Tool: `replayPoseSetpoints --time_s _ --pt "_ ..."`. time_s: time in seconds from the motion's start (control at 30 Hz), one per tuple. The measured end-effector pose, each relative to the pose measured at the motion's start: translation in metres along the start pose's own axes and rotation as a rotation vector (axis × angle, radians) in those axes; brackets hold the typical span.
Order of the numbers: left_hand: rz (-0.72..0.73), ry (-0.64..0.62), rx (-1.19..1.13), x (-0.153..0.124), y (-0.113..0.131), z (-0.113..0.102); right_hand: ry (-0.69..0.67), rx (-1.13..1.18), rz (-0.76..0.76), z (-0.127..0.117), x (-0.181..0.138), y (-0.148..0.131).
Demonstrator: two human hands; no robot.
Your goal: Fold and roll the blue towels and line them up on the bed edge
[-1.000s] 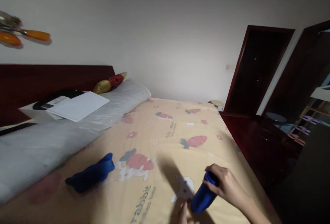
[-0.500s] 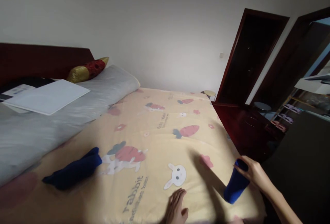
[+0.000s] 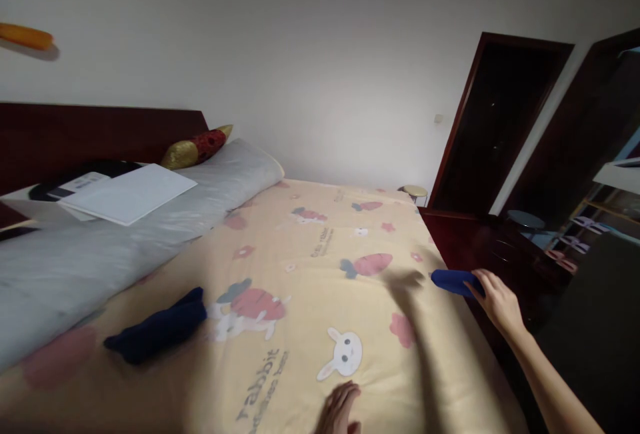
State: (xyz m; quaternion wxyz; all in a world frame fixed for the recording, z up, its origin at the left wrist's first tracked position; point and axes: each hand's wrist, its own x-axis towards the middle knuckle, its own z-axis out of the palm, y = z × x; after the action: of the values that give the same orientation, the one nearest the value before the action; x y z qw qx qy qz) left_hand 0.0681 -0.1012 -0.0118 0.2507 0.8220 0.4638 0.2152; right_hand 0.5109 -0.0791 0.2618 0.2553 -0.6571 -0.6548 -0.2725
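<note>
My right hand point(image 3: 493, 297) is closed around one end of a short blue tube-shaped thing point(image 3: 453, 281), kind not clear. It holds the thing nearly level above the bed's right edge, with a shadow on the sheet beside it. At the bottom middle, my left hand point(image 3: 343, 407) is held low at the yellow bedsheet point(image 3: 310, 301), fingers stretched out and nothing in them. It is just below a printed white rabbit head. On the left part of the bed lies a dark blue, crumpled, cloth-like bundle point(image 3: 157, 327), apart from both hands.
A plastic-wrapped grey roll point(image 3: 190, 214) runs along the headboard point(image 3: 100, 131), bearing a white flat sheet point(image 3: 133, 194) and a red-gold cushion point(image 3: 197, 147). Stools point(image 3: 415, 191) and a shoe rack point(image 3: 580, 234) stand beyond the bed. A dark panel point(image 3: 595, 327) is at right.
My right hand has raised the blue tube-shaped thing and moved it away from me, turning it from upright to nearly level. My left hand stays about where it was. The view has shifted slightly.
</note>
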Motion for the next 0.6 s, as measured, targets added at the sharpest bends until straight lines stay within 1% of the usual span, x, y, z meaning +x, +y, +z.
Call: replayPoseSetpoints --time_s 0.07,0.13,0.2,0.27,0.33,0.4,0.5,0.57,0.6 --pt "0.013 0.0 0.0 -0.001 0.0 0.001 -0.086 -0.001 -0.022 0.028 -0.052 0.008" --pt "0.017 -0.001 0.001 -0.001 0.0 0.0 -0.175 0.032 -0.011 0.056 -0.113 0.014" --pt "0.015 -0.012 0.002 -0.001 0.0 -0.001 -0.205 0.043 0.033 0.078 -0.175 0.018" --pt "0.018 -0.009 0.001 -0.002 0.0 -0.002 -0.221 0.059 0.081 0.091 -0.227 0.018" --pt "0.028 0.014 -0.004 -0.004 0.001 -0.003 -0.227 0.101 0.114 0.096 -0.264 0.015" --pt "0.043 0.041 -0.012 -0.007 0.004 -0.005 -0.218 0.16 0.137 0.093 -0.284 0.01" --pt "0.042 0.095 -0.029 -0.007 0.008 -0.016 -0.198 0.249 0.173 0.084 -0.293 -0.001" --pt "-0.005 0.17 -0.037 0.001 0.005 -0.034 -0.197 0.273 0.181 0.075 -0.29 -0.007" --pt "-0.037 0.219 -0.03 0.008 0.001 -0.047 -0.202 0.267 0.179 0.07 -0.287 -0.01"
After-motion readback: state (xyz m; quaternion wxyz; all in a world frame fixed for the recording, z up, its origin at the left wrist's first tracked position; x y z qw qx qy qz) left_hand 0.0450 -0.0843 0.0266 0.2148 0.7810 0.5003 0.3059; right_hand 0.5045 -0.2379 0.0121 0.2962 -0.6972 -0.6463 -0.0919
